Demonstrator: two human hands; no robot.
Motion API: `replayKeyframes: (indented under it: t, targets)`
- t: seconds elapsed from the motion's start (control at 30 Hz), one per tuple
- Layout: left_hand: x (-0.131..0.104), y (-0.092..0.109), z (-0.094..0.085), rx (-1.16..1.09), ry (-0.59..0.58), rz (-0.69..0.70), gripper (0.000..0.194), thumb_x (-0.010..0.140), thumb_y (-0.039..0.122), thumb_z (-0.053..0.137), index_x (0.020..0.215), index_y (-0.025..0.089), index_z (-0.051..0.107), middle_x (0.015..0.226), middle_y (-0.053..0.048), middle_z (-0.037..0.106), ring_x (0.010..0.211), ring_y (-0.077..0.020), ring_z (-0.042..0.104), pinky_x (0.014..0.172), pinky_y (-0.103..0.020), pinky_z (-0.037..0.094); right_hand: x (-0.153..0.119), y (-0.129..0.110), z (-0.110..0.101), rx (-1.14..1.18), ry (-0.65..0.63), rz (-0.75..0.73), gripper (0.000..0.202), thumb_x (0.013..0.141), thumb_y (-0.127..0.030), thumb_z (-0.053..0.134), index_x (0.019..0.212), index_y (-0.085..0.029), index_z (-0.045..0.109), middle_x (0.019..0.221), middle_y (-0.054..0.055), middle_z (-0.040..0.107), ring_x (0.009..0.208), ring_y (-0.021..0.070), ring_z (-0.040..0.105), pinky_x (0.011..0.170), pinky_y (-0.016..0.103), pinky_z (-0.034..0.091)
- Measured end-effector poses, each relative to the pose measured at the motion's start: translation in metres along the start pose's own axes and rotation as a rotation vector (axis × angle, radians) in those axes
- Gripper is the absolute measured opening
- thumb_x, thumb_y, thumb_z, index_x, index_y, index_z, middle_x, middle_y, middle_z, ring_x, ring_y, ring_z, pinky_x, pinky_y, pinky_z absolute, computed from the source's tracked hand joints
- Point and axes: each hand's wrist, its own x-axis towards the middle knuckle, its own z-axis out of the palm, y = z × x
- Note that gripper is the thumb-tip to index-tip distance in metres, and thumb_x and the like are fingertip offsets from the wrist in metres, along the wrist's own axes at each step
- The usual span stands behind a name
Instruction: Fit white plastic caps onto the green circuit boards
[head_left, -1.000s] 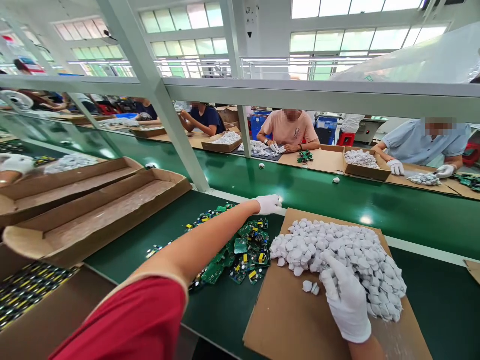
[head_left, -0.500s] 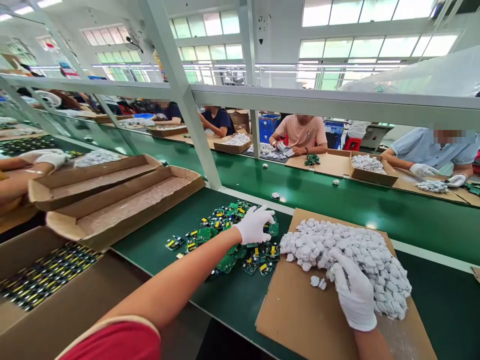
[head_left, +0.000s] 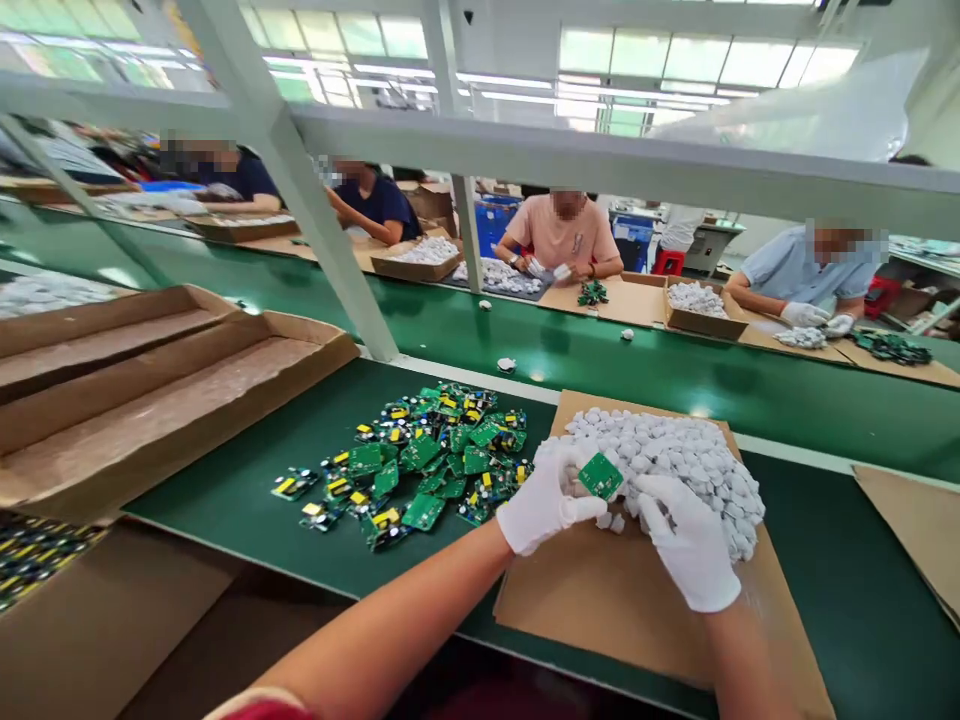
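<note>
My left hand [head_left: 541, 498], in a white glove, grips a small green circuit board [head_left: 600, 476] between thumb and fingers, over the near left side of a heap of white pieces [head_left: 675, 450]. My right hand [head_left: 688, 540], also gloved, is just right of the board with its fingers curled together at the heap's near side. Whatever sits in those fingers blends into the white behind. The white pieces lie on a flat cardboard sheet [head_left: 577, 610]. Left of the sheet, a loose pile of circuit boards [head_left: 427, 455] with yellow and black parts covers part of the green table.
Open cardboard trays [head_left: 172, 400] stand at the left, above a box of rowed circuit boards [head_left: 37, 550]. A metal frame post [head_left: 322, 200] rises behind the pile. Beyond runs a green conveyor [head_left: 435, 335] with a few white pieces; co-workers [head_left: 566, 235] sit across it.
My left hand has come from the board pile to the white heap, now with a circuit board in it. My right hand stays by the heap. The view has turned right.
</note>
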Motion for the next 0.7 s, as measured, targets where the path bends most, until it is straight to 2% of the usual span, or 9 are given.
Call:
replayKeyframes:
  t: [0.07, 0.2, 0.27, 0.33, 0.43, 0.47, 0.53, 0.63, 0.7]
  targets:
    - [0.010, -0.002, 0.011, -0.134, -0.052, -0.069, 0.026, 0.059, 0.025, 0.072, 0.072, 0.014, 0.052, 0.069, -0.003, 0.059, 0.062, -0.0150, 0.059, 0.062, -0.030, 0.047, -0.007, -0.004, -0.001, -0.068, -0.118, 0.032, 0.022, 0.088, -0.022, 0.044, 0.094, -0.022, 0.065, 0.098, 0.004, 0.066, 0.092, 0.0177, 0.060, 0.082, 0.029, 0.047]
    - [0.024, -0.020, 0.013, -0.412, 0.071, -0.168, 0.037, 0.053, 0.017, 0.072, 0.081, 0.016, 0.048, 0.077, -0.002, 0.060, 0.065, -0.0154, 0.062, 0.055, -0.024, 0.047, -0.023, -0.014, 0.016, -0.262, -0.289, 0.075, 0.025, 0.085, -0.023, 0.051, 0.107, -0.024, 0.061, 0.104, 0.005, 0.063, 0.091, 0.0194, 0.060, 0.077, 0.029, 0.046]
    - [0.024, -0.031, 0.010, -0.474, 0.036, -0.171, 0.039, 0.054, 0.015, 0.069, 0.086, 0.016, 0.047, 0.080, -0.004, 0.062, 0.057, -0.0129, 0.060, 0.048, -0.022, 0.044, -0.028, -0.017, 0.028, -0.347, -0.306, 0.050, 0.033, 0.081, -0.024, 0.056, 0.114, -0.022, 0.057, 0.106, 0.007, 0.061, 0.091, 0.0224, 0.059, 0.074, 0.032, 0.046]
    - [0.020, -0.037, 0.006, -0.517, -0.039, -0.167, 0.037, 0.056, 0.014, 0.065, 0.088, 0.016, 0.045, 0.080, -0.005, 0.064, 0.049, -0.0102, 0.056, 0.043, -0.020, 0.040, -0.029, -0.020, 0.038, -0.361, -0.301, 0.010, 0.034, 0.077, -0.023, 0.059, 0.111, -0.020, 0.056, 0.100, 0.007, 0.062, 0.086, 0.0232, 0.059, 0.072, 0.032, 0.044]
    - [0.012, -0.036, 0.002, -0.580, -0.143, -0.161, 0.036, 0.057, 0.016, 0.063, 0.088, 0.016, 0.044, 0.085, -0.006, 0.064, 0.049, -0.0096, 0.056, 0.040, -0.018, 0.036, -0.031, -0.022, 0.047, -0.307, -0.252, 0.017, 0.012, 0.077, -0.017, 0.055, 0.088, -0.018, 0.059, 0.081, 0.005, 0.060, 0.075, 0.0199, 0.058, 0.067, 0.029, 0.042]
    - [0.011, -0.035, 0.002, -0.595, -0.160, -0.161, 0.035, 0.058, 0.018, 0.064, 0.087, 0.017, 0.044, 0.087, -0.006, 0.064, 0.050, -0.0097, 0.056, 0.039, -0.017, 0.035, -0.033, -0.023, 0.047, -0.302, -0.229, 0.031, 0.005, 0.078, -0.015, 0.053, 0.079, -0.018, 0.057, 0.076, 0.004, 0.059, 0.072, 0.0190, 0.057, 0.065, 0.028, 0.042]
    - [0.009, -0.032, 0.002, -0.601, -0.159, -0.180, 0.030, 0.064, 0.027, 0.064, 0.084, 0.017, 0.044, 0.084, -0.006, 0.063, 0.049, -0.0085, 0.055, 0.036, -0.016, 0.029, -0.037, -0.025, 0.042, -0.268, -0.230, 0.070, 0.008, 0.078, -0.014, 0.050, 0.072, -0.018, 0.052, 0.070, 0.002, 0.056, 0.066, 0.0162, 0.056, 0.062, 0.026, 0.042]
    - [0.009, -0.035, 0.001, -0.570, -0.146, -0.241, 0.030, 0.069, 0.034, 0.065, 0.077, 0.017, 0.042, 0.075, -0.003, 0.062, 0.043, -0.0055, 0.049, 0.034, -0.015, 0.021, -0.047, -0.023, 0.023, -0.099, -0.364, 0.154, 0.004, 0.080, -0.015, 0.049, 0.079, -0.019, 0.050, 0.065, -0.003, 0.054, 0.054, 0.0113, 0.052, 0.054, 0.021, 0.042]
    - [0.009, -0.038, 0.000, -0.578, -0.174, -0.284, 0.032, 0.068, 0.034, 0.068, 0.077, 0.017, 0.043, 0.072, -0.002, 0.061, 0.041, -0.0046, 0.047, 0.035, -0.015, 0.020, -0.054, -0.018, 0.009, -0.060, -0.429, 0.201, 0.007, 0.083, -0.017, 0.048, 0.083, -0.021, 0.054, 0.069, -0.003, 0.056, 0.056, 0.0109, 0.054, 0.055, 0.021, 0.043]
